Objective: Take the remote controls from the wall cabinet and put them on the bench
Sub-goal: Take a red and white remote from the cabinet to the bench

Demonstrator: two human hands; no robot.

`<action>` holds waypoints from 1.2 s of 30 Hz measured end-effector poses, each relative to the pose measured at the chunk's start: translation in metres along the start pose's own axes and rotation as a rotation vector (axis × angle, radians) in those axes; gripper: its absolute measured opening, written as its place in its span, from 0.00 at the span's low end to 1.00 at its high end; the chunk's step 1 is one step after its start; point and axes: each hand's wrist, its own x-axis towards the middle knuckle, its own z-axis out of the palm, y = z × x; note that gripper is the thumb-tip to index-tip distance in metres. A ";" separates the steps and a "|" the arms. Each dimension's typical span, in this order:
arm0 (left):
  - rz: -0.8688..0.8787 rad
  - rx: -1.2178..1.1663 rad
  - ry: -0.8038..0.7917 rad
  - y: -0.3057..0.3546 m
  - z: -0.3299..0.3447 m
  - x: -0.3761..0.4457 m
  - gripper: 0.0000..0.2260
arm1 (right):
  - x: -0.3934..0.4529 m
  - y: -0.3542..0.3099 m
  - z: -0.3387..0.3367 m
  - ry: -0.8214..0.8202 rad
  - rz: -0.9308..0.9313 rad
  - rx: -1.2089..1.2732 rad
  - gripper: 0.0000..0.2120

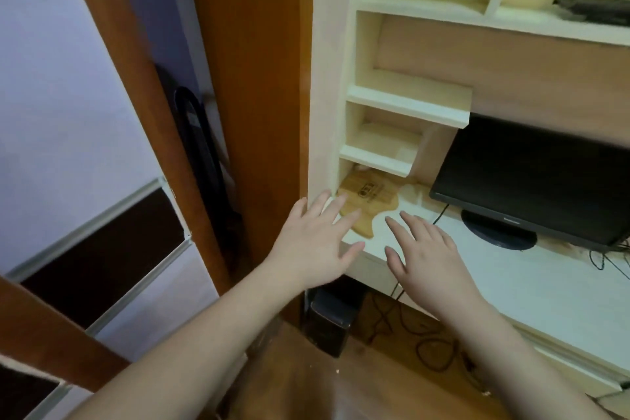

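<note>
Both of my hands reach forward, palms down, fingers spread and holding nothing. My left hand point(315, 239) hovers at the left corner of the white desk point(511, 276), beside the cabinet's side panel. My right hand point(424, 256) hovers over the desk's front edge, a little to the right. The cream wall cabinet point(405, 102) rises above with several open shelves. A dark blurred object point(593, 8), possibly remote controls, lies on the upper right shelf, far above both hands. No bench is in view.
A wooden board point(370, 201) lies on the desk just beyond my fingers. A black monitor point(542, 181) stands at the right with cables behind. An orange door frame point(252, 78) is at the left. A black box point(329, 320) and cables sit on the floor under the desk.
</note>
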 end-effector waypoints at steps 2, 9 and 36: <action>0.015 0.030 0.015 0.001 -0.012 0.021 0.27 | 0.012 0.013 -0.010 0.024 0.000 -0.001 0.26; 0.021 0.152 0.076 0.015 -0.051 0.099 0.27 | 0.060 0.074 -0.057 0.191 -0.003 0.024 0.25; 0.116 0.238 0.534 -0.011 -0.214 0.274 0.26 | 0.197 0.116 -0.243 0.599 0.038 -0.260 0.23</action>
